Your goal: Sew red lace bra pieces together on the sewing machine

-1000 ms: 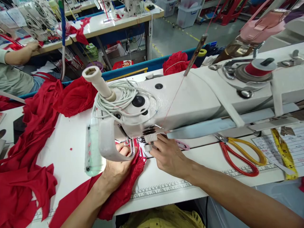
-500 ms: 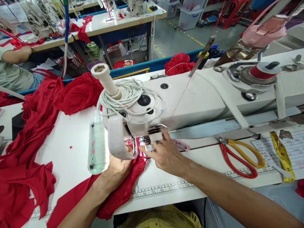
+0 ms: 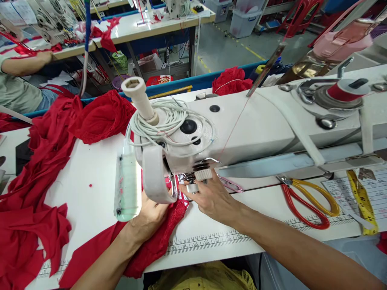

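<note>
A white sewing machine [image 3: 238, 125] spans the middle, its head above a red lace-edged fabric piece [image 3: 169, 233]. My left hand [image 3: 151, 211] lies left of the needle area, closed on the red fabric, fingertips partly hidden by the white guard [image 3: 156, 175]. To the right of the needle, my right hand [image 3: 213, 197] reaches under the head with fingers apart. One digit touches the fabric edge; others go out of sight behind the white tension knobs [image 3: 199, 179]. A lit lamp strip [image 3: 128, 189] hangs beside my left hand.
Red-and-yellow-handled scissors [image 3: 311, 201], a yellow tape measure [image 3: 361, 201] and a written sheet [image 3: 340, 191] lie at right. Red fabric heaps [image 3: 39, 169] cover the left side. Pink tweezers [image 3: 231, 184] lie behind my right hand. Another person's arm [image 3: 27, 64] shows at upper left.
The whole view has shifted slightly, with the machine appearing a little farther right. Both hands stay at the needle area, and the fabric has barely moved.
</note>
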Demonstrator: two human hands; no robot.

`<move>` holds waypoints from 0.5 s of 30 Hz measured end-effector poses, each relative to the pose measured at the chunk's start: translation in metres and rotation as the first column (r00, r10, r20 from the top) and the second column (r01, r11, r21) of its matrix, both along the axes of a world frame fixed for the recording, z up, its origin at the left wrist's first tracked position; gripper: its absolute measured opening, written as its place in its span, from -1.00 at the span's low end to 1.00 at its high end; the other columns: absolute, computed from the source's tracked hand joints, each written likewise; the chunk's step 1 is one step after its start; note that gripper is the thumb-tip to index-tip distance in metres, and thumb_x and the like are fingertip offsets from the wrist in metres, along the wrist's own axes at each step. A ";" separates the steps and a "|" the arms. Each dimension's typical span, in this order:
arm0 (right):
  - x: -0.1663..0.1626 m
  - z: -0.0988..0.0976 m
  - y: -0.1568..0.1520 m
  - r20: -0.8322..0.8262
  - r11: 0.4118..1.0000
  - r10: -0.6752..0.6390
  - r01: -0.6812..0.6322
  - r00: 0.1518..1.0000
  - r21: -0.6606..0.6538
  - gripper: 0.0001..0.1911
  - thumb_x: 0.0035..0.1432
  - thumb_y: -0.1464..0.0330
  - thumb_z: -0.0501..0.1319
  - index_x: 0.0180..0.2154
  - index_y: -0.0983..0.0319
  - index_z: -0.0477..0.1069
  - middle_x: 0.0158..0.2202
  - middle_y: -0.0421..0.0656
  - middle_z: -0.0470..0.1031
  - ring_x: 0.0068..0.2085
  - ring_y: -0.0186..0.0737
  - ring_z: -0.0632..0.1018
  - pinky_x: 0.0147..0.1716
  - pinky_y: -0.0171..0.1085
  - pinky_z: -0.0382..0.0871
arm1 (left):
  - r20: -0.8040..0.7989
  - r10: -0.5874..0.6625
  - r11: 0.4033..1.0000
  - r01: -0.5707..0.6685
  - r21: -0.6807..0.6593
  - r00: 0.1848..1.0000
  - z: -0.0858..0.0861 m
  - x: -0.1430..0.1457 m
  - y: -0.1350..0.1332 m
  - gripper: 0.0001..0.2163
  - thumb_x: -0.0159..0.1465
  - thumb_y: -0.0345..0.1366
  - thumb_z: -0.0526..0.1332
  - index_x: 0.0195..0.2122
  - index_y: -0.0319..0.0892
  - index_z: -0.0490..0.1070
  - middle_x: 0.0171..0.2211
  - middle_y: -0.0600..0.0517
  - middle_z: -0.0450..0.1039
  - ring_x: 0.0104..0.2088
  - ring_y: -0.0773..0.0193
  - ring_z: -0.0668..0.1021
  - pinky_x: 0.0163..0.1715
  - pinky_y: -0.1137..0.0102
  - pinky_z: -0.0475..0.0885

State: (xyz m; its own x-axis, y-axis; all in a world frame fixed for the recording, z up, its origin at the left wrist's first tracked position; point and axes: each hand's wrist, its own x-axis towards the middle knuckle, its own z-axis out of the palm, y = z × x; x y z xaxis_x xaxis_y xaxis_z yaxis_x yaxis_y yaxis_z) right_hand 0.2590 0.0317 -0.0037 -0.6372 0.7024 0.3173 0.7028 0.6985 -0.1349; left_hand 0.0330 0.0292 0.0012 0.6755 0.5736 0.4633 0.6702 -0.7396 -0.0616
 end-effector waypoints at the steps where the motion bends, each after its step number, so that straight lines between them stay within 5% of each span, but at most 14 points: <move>1: 0.000 0.000 0.000 -0.003 1.000 0.002 -0.002 1.000 0.004 -0.70 0.21 0.63 0.09 -0.24 0.20 0.52 -0.25 -0.09 0.45 -0.18 -0.16 0.37 -0.17 -0.13 0.20 | 0.003 0.002 1.000 -0.002 -0.001 1.000 0.000 0.000 0.000 -0.76 0.28 -0.57 0.18 -0.10 -0.21 0.52 -0.29 -0.04 0.59 -0.18 0.14 0.53 -0.05 0.18 0.38; 15: 0.004 -0.001 0.000 -0.027 0.999 0.010 -0.011 1.000 -0.032 -0.64 0.10 0.66 0.07 -0.22 0.21 0.51 -0.25 -0.10 0.44 -0.21 -0.16 0.36 -0.24 -0.18 0.18 | -0.018 -0.048 0.999 0.047 -0.005 0.999 0.007 0.007 0.002 -0.79 0.32 -0.59 0.11 -0.20 -0.29 0.53 -0.29 -0.09 0.57 -0.22 0.18 0.53 -0.08 0.22 0.39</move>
